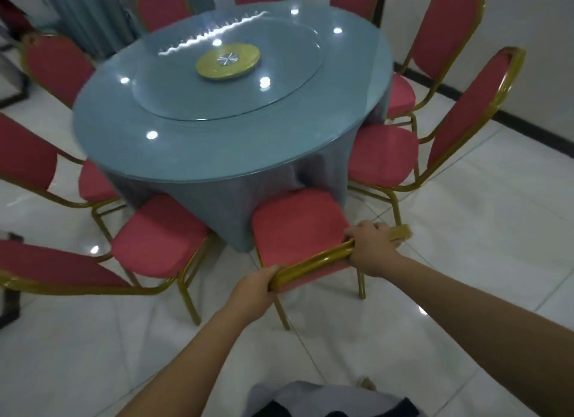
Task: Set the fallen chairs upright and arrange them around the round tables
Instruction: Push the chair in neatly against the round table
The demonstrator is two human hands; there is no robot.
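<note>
Chair (298, 227): matt red cloth, glossy gold frame, seemingly metal.

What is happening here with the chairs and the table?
A person grips the gold top rail of a red chair with the left hand and the right hand. The chair stands upright, its seat facing the round table. Other red chairs already stand around the table.

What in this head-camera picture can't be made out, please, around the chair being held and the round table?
- Held chair: its backrest face is foreshortened; left hand and right hand cover parts of the top rail.
- Round table: legs hidden by the tablecloth.
- Far chairs: cut off by the top edge, seats hidden by the table.
- Left-edge chairs: partly out of frame.
</note>
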